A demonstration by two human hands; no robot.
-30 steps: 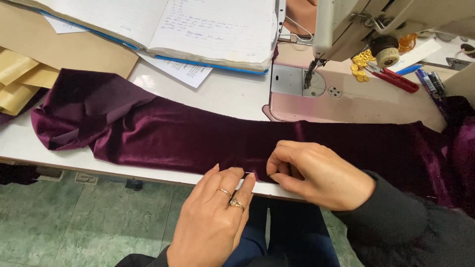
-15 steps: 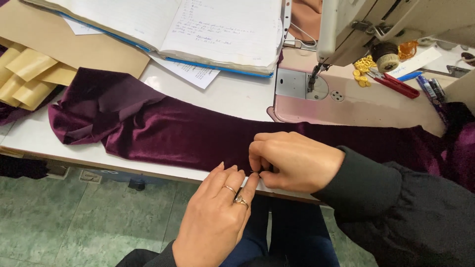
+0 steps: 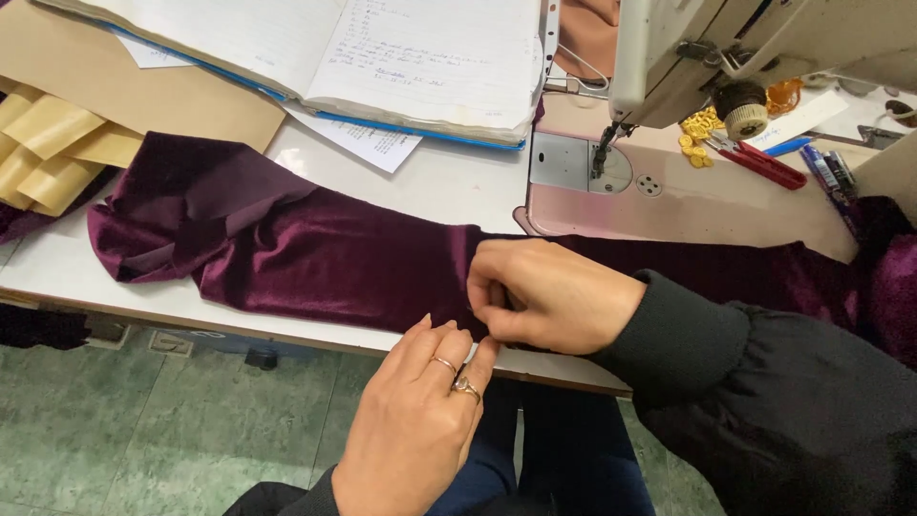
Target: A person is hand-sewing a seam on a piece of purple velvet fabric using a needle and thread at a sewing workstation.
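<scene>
While both hands, left (image 3: 415, 420) & right (image 3: 549, 294), pinch its near edge, dark-purple velvet strip (image 3: 315, 253) lies rumpled, glossy.

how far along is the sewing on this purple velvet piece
Done: the velvet fabric already lies in a long folded strip across the table. In hand: the right hand and left hand pinch its near edge at the table front. Left: the strip is not under the sewing machine needle, so stitching here looks yet to start; finished seams cannot be told.

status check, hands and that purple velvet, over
Left hand and right hand both pinching velvet strip at table edge. Nothing in the way. Sewing machine behind.
</scene>
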